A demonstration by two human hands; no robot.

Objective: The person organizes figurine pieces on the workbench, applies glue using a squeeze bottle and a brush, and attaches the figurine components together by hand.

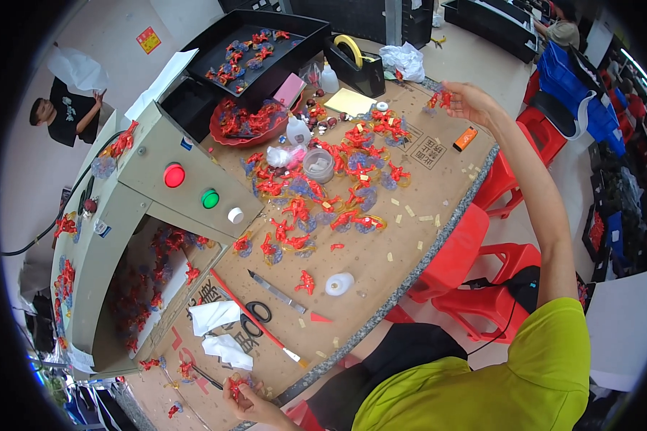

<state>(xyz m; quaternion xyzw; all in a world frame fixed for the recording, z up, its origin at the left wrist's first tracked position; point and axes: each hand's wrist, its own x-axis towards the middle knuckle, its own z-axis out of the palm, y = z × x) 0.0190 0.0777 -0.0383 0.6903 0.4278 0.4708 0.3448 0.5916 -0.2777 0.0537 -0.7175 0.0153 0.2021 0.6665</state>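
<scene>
At the lower left, my left hand (255,408) is closed on a small red figurine (236,388). A thin dark stick (207,377) points toward these fingers; I cannot tell whether they touch it. My right arm stretches to the table's far right, where my right hand (470,103) pinches another red figurine (433,102) with bluish clear parts. Between the hands, many red figurines (295,210) with clear blue and yellow pieces lie around a round clear tub (318,166). An orange box (465,139) lies near my right hand.
A grey machine (140,169) with red and green buttons stands at the left, figurines inside its opening. Behind are a red bowl (248,138), a black tray (305,36) and a tape dispenser (359,68). Scissors (255,316), a knife (277,291) and a brush (266,330) lie nearer.
</scene>
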